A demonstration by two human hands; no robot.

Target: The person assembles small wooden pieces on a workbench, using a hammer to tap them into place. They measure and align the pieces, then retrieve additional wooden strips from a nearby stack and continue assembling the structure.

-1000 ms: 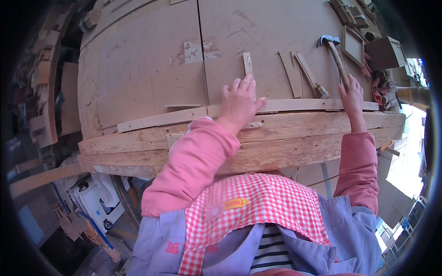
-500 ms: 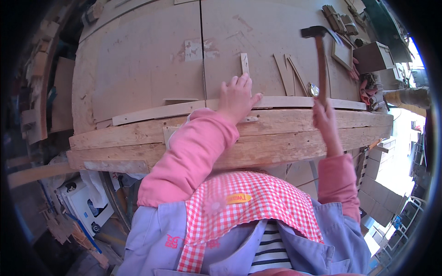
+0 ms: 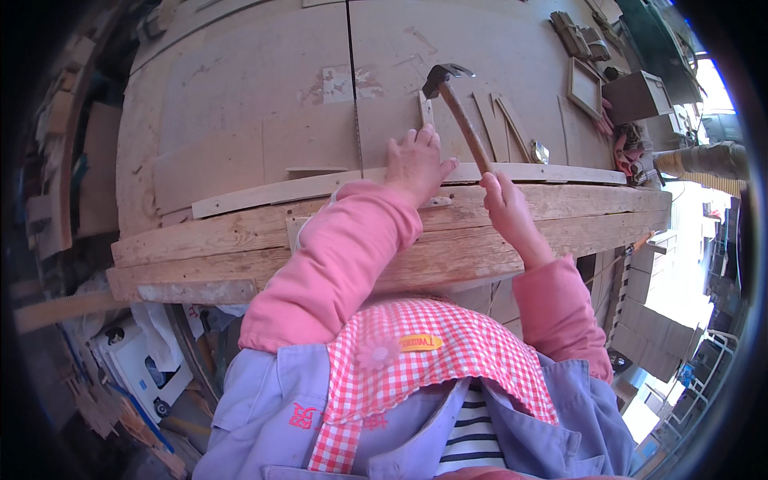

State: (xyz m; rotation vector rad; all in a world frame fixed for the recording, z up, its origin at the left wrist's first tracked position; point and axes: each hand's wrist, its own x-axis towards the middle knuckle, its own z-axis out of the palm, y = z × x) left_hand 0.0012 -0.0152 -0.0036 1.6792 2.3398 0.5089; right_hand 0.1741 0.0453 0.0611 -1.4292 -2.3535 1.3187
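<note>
My right hand [image 3: 507, 210] is wrapped round the lower end of a claw hammer's wooden handle. The claw hammer [image 3: 466, 124] leans up and left, its dark head over the far end of a short wooden strip [image 3: 426, 110]. My left hand [image 3: 416, 166] presses that strip to the bench, fingers bent over it and thumb out to the right. The palm hides the strip's near part. Under my left wrist runs a long pale batten [image 3: 272, 193] along the bench's near side.
Several thin wooden sticks [image 3: 512, 128] lie right of the strip, near a small shiny object [image 3: 540, 152]. Farther right are a small wooden frame [image 3: 585, 86], a box [image 3: 636, 94] and pink gloves [image 3: 629, 152]. A thick timber beam [image 3: 560, 224] forms the bench's near edge.
My right hand has swung the hammer from the far right leftward, so its head is now above the strip. My left hand stays at the strip, nearly unmoved.
</note>
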